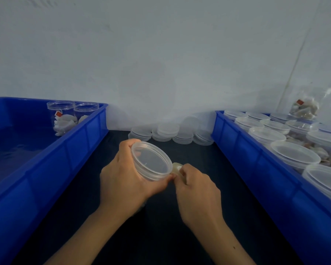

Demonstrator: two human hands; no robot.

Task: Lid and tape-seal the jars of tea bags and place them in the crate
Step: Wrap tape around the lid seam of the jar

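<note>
Dark table [161, 236]: lidded jar [151, 161] in left-hand grip [122, 180], unlabelled.

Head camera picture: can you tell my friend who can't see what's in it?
A left hand grips a lidded clear jar while the right hand pinches a tape roll at its rim, between two blue crates.

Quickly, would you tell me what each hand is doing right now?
Left hand: grips the lidded jar, tilted toward the camera.
Right hand: pinches the tape roll at the jar's lid edge.
</note>
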